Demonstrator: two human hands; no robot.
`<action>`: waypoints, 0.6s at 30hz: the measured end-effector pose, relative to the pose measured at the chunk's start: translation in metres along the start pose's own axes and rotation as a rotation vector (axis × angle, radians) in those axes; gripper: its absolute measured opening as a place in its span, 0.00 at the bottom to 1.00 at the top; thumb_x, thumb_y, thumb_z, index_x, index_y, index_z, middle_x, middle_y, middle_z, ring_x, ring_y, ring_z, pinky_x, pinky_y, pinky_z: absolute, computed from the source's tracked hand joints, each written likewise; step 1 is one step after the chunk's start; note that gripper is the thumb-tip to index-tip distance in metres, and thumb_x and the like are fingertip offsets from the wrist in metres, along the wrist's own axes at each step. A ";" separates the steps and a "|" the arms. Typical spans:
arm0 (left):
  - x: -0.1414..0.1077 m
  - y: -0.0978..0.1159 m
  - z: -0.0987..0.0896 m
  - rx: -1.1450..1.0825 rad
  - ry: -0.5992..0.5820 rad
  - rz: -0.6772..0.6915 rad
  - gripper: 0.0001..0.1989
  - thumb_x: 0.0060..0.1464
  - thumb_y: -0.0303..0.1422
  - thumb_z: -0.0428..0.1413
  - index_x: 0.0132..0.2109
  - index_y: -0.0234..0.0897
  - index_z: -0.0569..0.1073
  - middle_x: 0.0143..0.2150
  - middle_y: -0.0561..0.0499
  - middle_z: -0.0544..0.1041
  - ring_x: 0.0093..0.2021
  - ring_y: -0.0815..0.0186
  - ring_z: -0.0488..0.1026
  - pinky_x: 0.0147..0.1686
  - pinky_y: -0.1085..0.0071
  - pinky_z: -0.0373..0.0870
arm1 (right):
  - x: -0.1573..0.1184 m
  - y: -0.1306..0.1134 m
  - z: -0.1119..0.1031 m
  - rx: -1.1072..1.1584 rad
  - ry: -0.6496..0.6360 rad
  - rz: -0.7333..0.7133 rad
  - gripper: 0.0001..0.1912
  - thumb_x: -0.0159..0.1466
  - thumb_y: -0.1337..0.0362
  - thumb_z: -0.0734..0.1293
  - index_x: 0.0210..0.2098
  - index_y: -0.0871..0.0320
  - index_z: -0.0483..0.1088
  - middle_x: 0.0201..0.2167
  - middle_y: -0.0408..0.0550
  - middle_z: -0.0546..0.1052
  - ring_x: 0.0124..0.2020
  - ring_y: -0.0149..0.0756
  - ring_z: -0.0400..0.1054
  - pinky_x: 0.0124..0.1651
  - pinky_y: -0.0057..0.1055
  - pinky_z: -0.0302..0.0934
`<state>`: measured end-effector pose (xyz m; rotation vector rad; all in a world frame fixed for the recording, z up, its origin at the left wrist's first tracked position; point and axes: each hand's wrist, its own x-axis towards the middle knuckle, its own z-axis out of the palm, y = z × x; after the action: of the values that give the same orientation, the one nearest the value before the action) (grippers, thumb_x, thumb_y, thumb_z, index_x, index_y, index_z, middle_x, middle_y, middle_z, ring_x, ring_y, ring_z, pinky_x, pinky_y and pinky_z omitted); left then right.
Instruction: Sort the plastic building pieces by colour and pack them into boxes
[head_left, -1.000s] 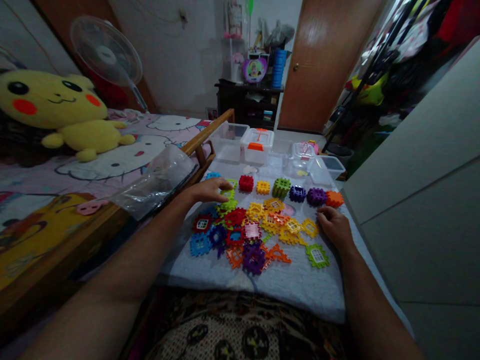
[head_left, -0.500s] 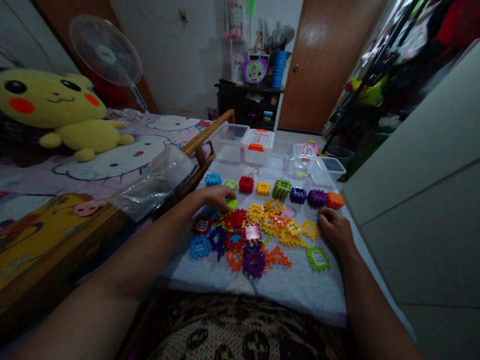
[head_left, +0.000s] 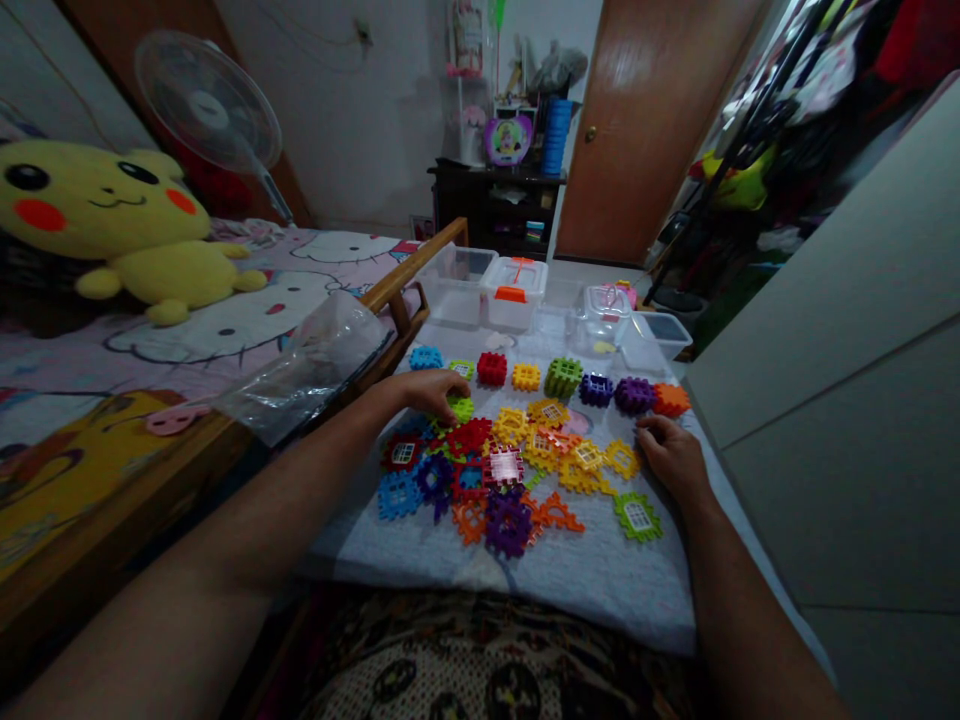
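Observation:
My left hand point(head_left: 435, 391) is closed, with its fingertips on a lime green interlocking building piece point(head_left: 460, 409) at the back left of the loose pile. Beside that hand lies another lime green piece point(head_left: 460, 369). My right hand point(head_left: 671, 455) rests on the cloth with its fingers curled in and nothing visible in them. Closest to it are a yellow piece point(head_left: 622, 459), a purple stack point(head_left: 634, 396) and an orange stack point(head_left: 670, 400). Between my hands spreads a pile of pieces, among them a red one point(head_left: 471, 437), a pink one point(head_left: 504, 465) and a purple one point(head_left: 509, 527).
Behind the pile runs a row of colour stacks, including red point(head_left: 492, 368), green point(head_left: 563, 378) and blue point(head_left: 426, 358). Clear plastic boxes point(head_left: 456, 300) line the table's far edge. A wooden bed rail point(head_left: 390, 280) borders the left, a pale cabinet point(head_left: 840, 400) the right.
Almost nothing differs. My left hand stays at the lime green piece with a very slight shift, and my right hand keeps its place.

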<state>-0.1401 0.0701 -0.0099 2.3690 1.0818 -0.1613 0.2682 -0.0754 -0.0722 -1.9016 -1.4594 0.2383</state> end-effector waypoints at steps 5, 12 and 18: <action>0.002 0.003 -0.004 0.032 -0.040 -0.004 0.24 0.39 0.28 0.66 0.47 0.40 0.75 0.49 0.48 0.78 0.48 0.58 0.73 0.48 0.67 0.68 | 0.000 0.000 0.000 -0.001 -0.003 -0.001 0.17 0.54 0.54 0.62 0.33 0.57 0.76 0.25 0.47 0.78 0.25 0.38 0.69 0.31 0.33 0.60; 0.012 0.011 -0.005 0.161 -0.132 -0.025 0.25 0.39 0.32 0.66 0.48 0.34 0.76 0.44 0.49 0.79 0.42 0.61 0.74 0.40 0.73 0.67 | 0.000 -0.001 0.000 -0.001 -0.006 0.009 0.16 0.53 0.54 0.62 0.32 0.56 0.76 0.23 0.46 0.76 0.23 0.38 0.68 0.30 0.33 0.59; 0.004 0.009 -0.018 0.242 0.056 -0.006 0.22 0.45 0.30 0.63 0.50 0.31 0.74 0.49 0.46 0.77 0.46 0.61 0.71 0.46 0.73 0.65 | 0.000 0.003 0.001 -0.001 -0.008 -0.003 0.16 0.54 0.55 0.62 0.33 0.56 0.76 0.23 0.46 0.77 0.24 0.38 0.68 0.30 0.32 0.59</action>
<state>-0.1325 0.0770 0.0081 2.5984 1.1527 -0.2418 0.2698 -0.0748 -0.0748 -1.9012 -1.4678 0.2437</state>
